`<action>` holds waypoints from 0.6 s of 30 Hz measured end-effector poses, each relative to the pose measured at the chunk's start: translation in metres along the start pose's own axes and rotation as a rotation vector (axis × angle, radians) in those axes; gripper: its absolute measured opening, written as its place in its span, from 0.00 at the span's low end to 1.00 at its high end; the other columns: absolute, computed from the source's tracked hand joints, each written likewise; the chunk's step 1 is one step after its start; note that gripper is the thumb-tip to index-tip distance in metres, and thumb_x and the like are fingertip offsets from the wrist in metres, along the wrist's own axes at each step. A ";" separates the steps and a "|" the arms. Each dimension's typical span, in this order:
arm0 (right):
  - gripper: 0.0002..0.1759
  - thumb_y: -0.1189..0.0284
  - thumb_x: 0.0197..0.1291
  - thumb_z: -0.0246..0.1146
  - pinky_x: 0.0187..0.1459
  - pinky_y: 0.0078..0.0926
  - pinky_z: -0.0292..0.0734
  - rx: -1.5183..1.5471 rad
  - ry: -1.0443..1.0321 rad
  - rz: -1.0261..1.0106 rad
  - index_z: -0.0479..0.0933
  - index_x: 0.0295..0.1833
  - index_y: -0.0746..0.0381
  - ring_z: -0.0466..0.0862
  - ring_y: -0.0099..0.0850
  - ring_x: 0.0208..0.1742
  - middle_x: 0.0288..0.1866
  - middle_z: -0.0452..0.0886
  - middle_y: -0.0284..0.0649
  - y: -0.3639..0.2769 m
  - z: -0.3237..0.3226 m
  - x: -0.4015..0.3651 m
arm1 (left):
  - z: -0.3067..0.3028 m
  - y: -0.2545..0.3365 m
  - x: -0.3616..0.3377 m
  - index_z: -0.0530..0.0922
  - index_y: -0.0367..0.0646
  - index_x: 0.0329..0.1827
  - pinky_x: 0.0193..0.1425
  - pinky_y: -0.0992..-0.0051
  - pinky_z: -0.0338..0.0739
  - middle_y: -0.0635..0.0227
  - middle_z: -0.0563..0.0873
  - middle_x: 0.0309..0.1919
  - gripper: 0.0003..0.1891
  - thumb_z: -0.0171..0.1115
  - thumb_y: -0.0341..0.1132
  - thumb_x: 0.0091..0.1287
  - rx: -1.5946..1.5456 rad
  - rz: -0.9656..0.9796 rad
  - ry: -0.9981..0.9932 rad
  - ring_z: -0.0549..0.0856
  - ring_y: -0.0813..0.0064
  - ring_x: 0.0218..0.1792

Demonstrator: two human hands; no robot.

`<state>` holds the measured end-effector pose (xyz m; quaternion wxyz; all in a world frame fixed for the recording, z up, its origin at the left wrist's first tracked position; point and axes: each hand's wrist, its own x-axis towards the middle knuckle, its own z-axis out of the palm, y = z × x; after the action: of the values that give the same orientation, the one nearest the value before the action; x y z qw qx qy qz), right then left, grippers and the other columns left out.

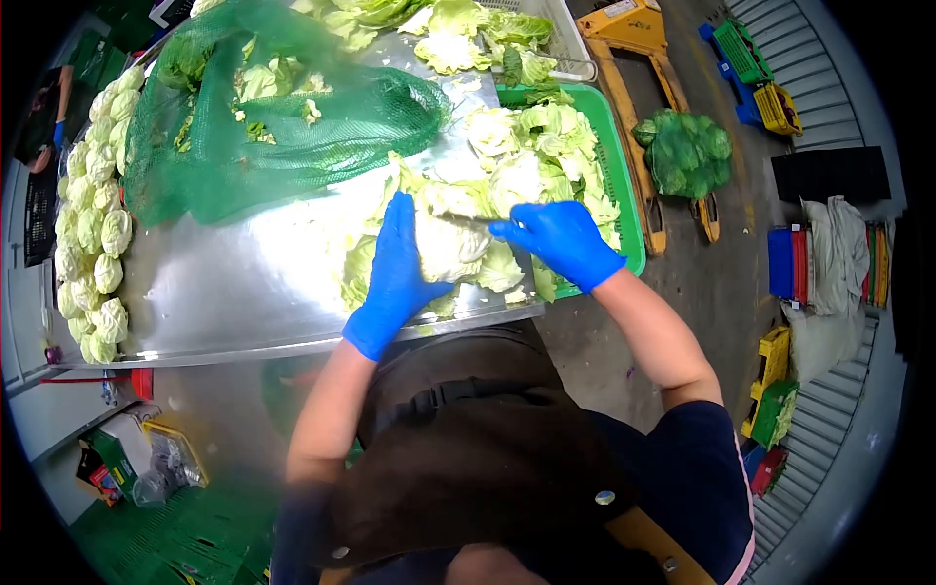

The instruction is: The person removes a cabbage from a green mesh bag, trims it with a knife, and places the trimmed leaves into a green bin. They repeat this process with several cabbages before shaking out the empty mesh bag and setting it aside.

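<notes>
A pale green cabbage [450, 244] lies near the front edge of a steel table [234, 283]. My left hand [395, 278], in a blue glove, presses on the cabbage's left side. My right hand [561, 239], also in a blue glove, grips a knife [466, 219] whose blade points left across the top of the cabbage. Loose outer leaves [502, 268] lie around the cabbage.
A green mesh sack [263, 127] with cabbage leaves lies at the back of the table. Several trimmed cabbages [93, 224] line the table's left edge. A green crate [624, 185] of leaves stands right, beyond it a yellow pallet jack [634, 39]. Coloured crates [770, 370] stand on the floor.
</notes>
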<state>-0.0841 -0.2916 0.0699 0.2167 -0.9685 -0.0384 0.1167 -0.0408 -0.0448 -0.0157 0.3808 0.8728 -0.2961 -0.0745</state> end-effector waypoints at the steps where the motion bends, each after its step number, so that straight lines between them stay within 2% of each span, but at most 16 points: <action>1: 0.27 0.45 0.66 0.55 0.34 0.43 0.76 -0.005 0.026 0.016 0.79 0.30 0.58 0.82 0.48 0.29 0.24 0.80 0.49 0.001 0.002 0.008 | 0.000 0.004 -0.001 0.44 0.37 0.79 0.79 0.60 0.56 0.43 0.54 0.76 0.69 0.84 0.38 0.37 -0.001 -0.003 0.006 0.58 0.46 0.76; 5: 0.27 0.46 0.66 0.56 0.36 0.42 0.77 0.180 0.011 0.061 0.81 0.30 0.59 0.83 0.48 0.33 0.28 0.82 0.51 0.000 0.010 0.015 | -0.001 0.005 -0.004 0.44 0.36 0.79 0.78 0.59 0.56 0.43 0.55 0.76 0.68 0.84 0.38 0.37 0.024 0.005 0.008 0.58 0.45 0.76; 8: 0.24 0.48 0.66 0.57 0.39 0.43 0.77 0.617 0.039 0.169 0.84 0.36 0.58 0.84 0.47 0.36 0.32 0.84 0.51 0.006 -0.002 0.023 | 0.002 0.005 -0.004 0.44 0.36 0.79 0.78 0.59 0.56 0.42 0.55 0.76 0.68 0.84 0.38 0.37 0.012 0.014 0.033 0.58 0.44 0.75; 9: 0.23 0.51 0.64 0.61 0.42 0.42 0.79 0.563 0.099 0.052 0.83 0.52 0.56 0.85 0.46 0.39 0.41 0.85 0.49 0.011 0.001 0.030 | 0.003 0.005 -0.004 0.44 0.35 0.79 0.78 0.59 0.56 0.42 0.55 0.76 0.68 0.84 0.39 0.37 0.002 0.023 0.039 0.58 0.44 0.75; 12: 0.28 0.53 0.61 0.65 0.43 0.40 0.80 0.287 0.159 -0.190 0.76 0.63 0.54 0.86 0.45 0.41 0.49 0.84 0.47 -0.007 0.012 0.045 | 0.001 0.009 -0.003 0.44 0.35 0.79 0.78 0.58 0.55 0.41 0.55 0.75 0.68 0.84 0.40 0.38 0.028 -0.002 0.023 0.58 0.43 0.75; 13: 0.32 0.55 0.59 0.67 0.44 0.38 0.81 0.213 0.079 -0.243 0.72 0.68 0.52 0.85 0.45 0.41 0.54 0.82 0.47 -0.009 0.015 0.052 | 0.000 0.011 -0.002 0.44 0.34 0.79 0.78 0.58 0.55 0.40 0.55 0.75 0.68 0.84 0.40 0.38 -0.001 -0.022 0.018 0.58 0.43 0.75; 14: 0.29 0.58 0.59 0.67 0.41 0.39 0.81 0.130 0.076 -0.306 0.74 0.66 0.52 0.85 0.46 0.40 0.47 0.84 0.46 -0.009 0.023 0.061 | -0.003 0.014 -0.001 0.44 0.34 0.79 0.78 0.58 0.55 0.40 0.55 0.75 0.68 0.84 0.40 0.38 -0.030 -0.045 0.010 0.58 0.43 0.75; 18: 0.14 0.63 0.57 0.66 0.33 0.43 0.79 -0.035 0.228 -0.391 0.80 0.47 0.56 0.85 0.46 0.32 0.35 0.84 0.44 -0.005 0.029 0.096 | 0.007 0.008 -0.007 0.44 0.33 0.78 0.78 0.58 0.55 0.40 0.55 0.75 0.67 0.84 0.41 0.39 0.058 -0.028 0.041 0.58 0.43 0.75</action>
<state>0.0022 -0.2626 0.0262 0.2211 -0.9532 -0.2028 -0.0385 -0.0524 -0.0494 -0.0156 0.3601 0.8889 -0.2781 -0.0533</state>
